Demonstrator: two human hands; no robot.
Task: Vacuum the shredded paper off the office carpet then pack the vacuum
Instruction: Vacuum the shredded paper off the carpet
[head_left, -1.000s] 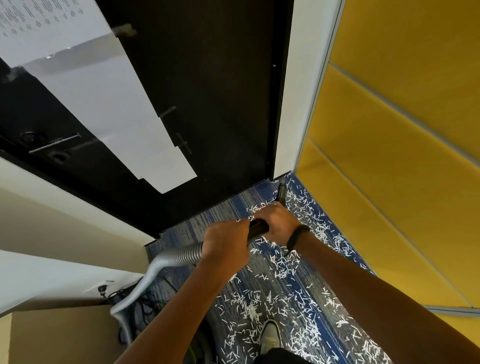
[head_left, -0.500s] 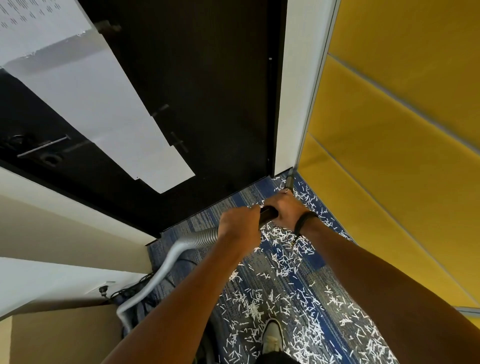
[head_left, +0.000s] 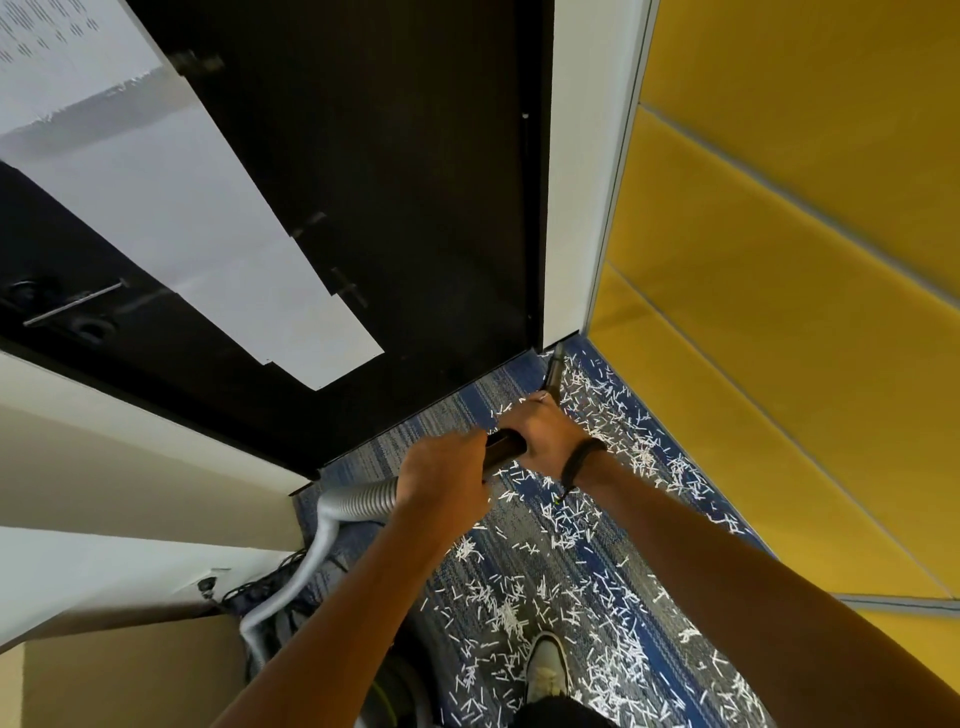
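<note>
Vacuuming the corner, paper still scattered.
Both hands, left hand (head_left: 441, 475) and right hand (head_left: 537, 428), grip the black vacuum wand (head_left: 503, 446); next, sweep back across the white shredded paper (head_left: 524, 597).

**An office corner, seen from above**

I see an office here. The floor is a carpet (head_left: 519, 551) with blue and grey stripes, the kind laid in workrooms, and many white strips of shredded paper (head_left: 597, 415) lie on it. On the right stands a partition of yellow padded panels (head_left: 779, 338) with a thin grey frame. On the left I see a dark cabinet (head_left: 374, 208) with white printed sheets (head_left: 171, 208) lying over it. Below a pale desk top (head_left: 104, 561), black cables (head_left: 260, 584) hang in a bundle.
</note>
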